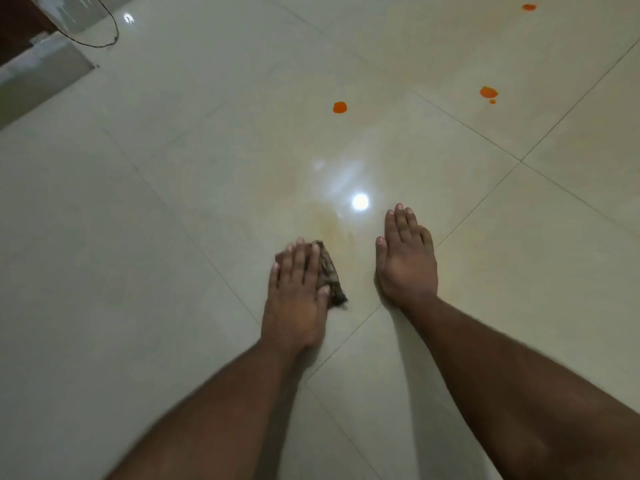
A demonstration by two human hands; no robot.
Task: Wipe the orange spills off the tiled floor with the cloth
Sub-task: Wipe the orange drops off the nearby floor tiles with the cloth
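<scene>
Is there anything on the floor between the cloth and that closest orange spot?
No, nothing visible. The left hand presses the cloth flat, and only bare shiny tile with a faint smear lies between it and the nearest orange spot.

Glossy tiled floor (pixel 173 237) carries orange spills (pixel 339 107); cloth (pixel 329 271); black cable (pixel 104 39).

A home interior (probably): glossy cream tiled floor (pixel 173 202), loose black cable (pixel 104 39).
</scene>
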